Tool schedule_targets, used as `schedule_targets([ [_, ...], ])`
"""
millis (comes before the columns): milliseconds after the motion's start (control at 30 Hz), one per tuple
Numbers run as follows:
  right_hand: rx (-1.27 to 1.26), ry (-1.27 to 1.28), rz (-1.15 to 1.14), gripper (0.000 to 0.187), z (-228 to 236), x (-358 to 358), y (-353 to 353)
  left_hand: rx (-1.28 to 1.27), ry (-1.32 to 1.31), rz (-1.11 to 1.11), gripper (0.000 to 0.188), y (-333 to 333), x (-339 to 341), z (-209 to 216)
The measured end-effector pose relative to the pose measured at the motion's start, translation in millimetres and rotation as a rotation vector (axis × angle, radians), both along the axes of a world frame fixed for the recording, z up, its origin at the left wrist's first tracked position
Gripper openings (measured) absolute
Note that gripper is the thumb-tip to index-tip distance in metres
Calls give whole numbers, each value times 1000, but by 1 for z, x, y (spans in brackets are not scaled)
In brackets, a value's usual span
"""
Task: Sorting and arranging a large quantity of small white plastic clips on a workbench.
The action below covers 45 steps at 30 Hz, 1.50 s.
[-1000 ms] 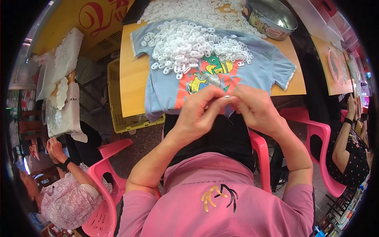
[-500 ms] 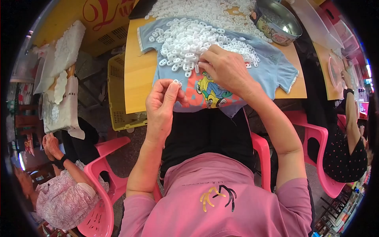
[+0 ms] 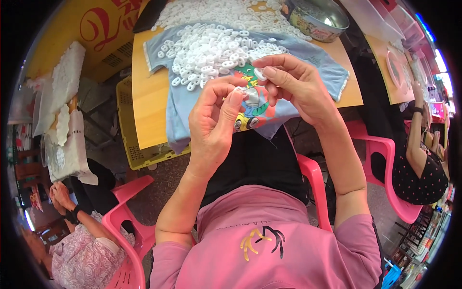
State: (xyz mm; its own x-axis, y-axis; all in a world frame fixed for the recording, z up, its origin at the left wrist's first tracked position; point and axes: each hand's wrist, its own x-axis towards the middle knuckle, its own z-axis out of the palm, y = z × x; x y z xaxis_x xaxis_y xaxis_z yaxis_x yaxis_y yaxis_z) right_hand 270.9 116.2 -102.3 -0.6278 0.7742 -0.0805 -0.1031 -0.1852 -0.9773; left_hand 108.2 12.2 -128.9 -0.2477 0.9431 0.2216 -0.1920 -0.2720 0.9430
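My left hand [image 3: 214, 120] is closed, with thumb and forefinger pinching a small white plastic piece [image 3: 239, 90] mostly covered by the fingertips. Facing it, my right hand [image 3: 298, 89] pinches a white oval two-hole piece [image 3: 260, 73] between thumb and forefinger. A short gap separates the two pieces. Both hands hover above a light blue T-shirt [image 3: 327, 72] with a colourful cartoon print, spread over the table's near edge. Just beyond them, a heap of white oval two-hole pieces [image 3: 202, 50] lies on the shirt.
More white pieces [image 3: 211, 13] cover the far part of the yellow table [image 3: 144, 103]. A round metal tin [image 3: 320, 21] stands at the far right. Below the table's left side is a yellow crate [image 3: 132, 144]. People sit in pink chairs [image 3: 137, 216] on both sides.
My right hand has left the heap with a white oval two-hole piece and come close to my left hand. The left hand has shifted right, still pinching its small piece. The view has turned slightly.
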Motion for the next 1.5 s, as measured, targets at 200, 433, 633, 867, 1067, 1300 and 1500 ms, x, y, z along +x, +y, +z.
schedule_targets([
  [200,83,-22,31,31,1,15,-9,35,-19,-46,11,2,12,3],
  [433,396,-90,-92,24,-5,18,-13,5,-7,-78,11,3,19,5],
  [633,328,-26,-136,23,2,23,-10,-105,-119,-191,14,4,27,13],
  [867,294,-53,-140,25,8,24,-19,-116,-103,-122,18,7,30,9],
  [1067,230,24,-124,26,8,24,-23,-101,-96,-112,18,11,34,9],
  [1300,308,-42,-131,24,6,25,-25,-164,-81,-109,17,10,36,11],
  [1500,274,14,-184,23,5,25,-25,-112,-73,-91,17,12,37,9],
])
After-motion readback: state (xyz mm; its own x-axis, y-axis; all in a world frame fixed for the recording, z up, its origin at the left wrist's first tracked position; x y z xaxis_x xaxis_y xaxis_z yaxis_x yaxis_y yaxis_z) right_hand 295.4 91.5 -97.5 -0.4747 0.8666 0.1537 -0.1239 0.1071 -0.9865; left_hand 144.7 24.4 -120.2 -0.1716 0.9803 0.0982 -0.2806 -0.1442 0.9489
